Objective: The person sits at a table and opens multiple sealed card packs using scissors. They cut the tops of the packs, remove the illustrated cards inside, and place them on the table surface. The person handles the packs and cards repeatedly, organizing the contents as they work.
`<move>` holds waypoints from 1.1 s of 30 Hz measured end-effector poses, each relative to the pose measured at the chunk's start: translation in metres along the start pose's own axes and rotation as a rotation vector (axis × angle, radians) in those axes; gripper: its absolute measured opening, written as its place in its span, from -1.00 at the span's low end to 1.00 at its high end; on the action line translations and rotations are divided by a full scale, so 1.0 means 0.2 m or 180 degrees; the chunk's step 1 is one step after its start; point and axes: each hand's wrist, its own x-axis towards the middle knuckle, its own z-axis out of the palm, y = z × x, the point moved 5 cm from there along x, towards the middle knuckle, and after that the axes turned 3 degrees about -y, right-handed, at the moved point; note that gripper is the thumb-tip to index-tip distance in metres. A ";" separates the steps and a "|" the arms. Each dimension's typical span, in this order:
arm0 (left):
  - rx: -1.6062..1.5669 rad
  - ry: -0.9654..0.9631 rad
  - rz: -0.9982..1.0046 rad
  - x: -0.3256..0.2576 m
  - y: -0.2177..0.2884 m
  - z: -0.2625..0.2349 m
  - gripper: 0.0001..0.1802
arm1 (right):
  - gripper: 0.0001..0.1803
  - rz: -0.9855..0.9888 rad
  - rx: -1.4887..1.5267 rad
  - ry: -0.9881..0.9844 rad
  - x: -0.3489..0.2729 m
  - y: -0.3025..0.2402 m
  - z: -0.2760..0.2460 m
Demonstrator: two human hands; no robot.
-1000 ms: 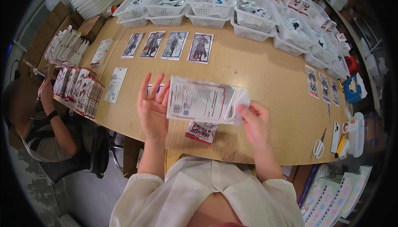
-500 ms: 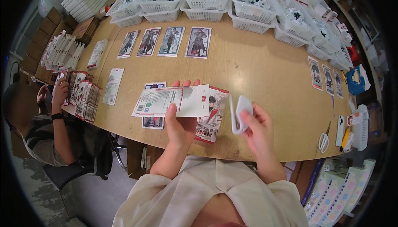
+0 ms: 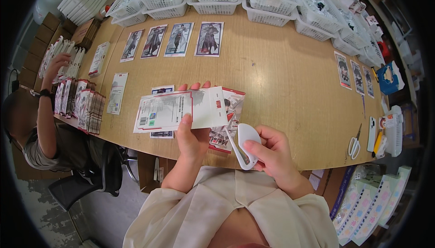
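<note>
A flat white packet (image 3: pixel 205 108) with red lines and printing lies across my left hand (image 3: pixel 190 132). The thumb presses its top while the fingers reach under and past its far edge. In my right hand (image 3: pixel 269 150) is a white plastic letter opener (image 3: pixel 248 141), with a rounded body and a thin pointed arm. Thumb and fingers pinch the body. The arm's tip is close to the packet's near right corner; whether they touch, I cannot tell. Beneath the packet, a red-and-white illustrated pouch (image 3: pixel 235 101) and a character card (image 3: pixel 161 134) lie on the table, both partly covered.
Picture cards (image 3: pixel 209 39) form a row at the far left. More cards (image 3: pixel 343 70) lie at the right, with scissors (image 3: pixel 355 146) nearer. White baskets (image 3: pixel 215 7) line the back. At the left, a co-worker's hand (image 3: pixel 60 61) is beside stacked white packs (image 3: pixel 68 69) and pouches (image 3: pixel 93 107).
My right hand has moved left and nearer to me, and the letter opener has turned so its arm points toward the packet. The co-worker's hand has reached up to the white packs.
</note>
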 end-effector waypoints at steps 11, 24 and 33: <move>0.0549 -0.0187 0.0465 0.02 0.04 0.05 -0.13 | -0.89 -0.0044 -0.0078 0.0028 0.02 0.01 -0.01; 0.0080 0.0840 -0.0317 -0.09 0.00 0.07 -0.68 | -0.86 -0.0519 -0.1022 0.0330 0.04 0.06 -0.04; 0.0157 0.0735 -0.0129 -0.14 0.02 0.10 -0.66 | -0.87 -0.1053 -0.1190 0.0444 0.02 0.03 -0.06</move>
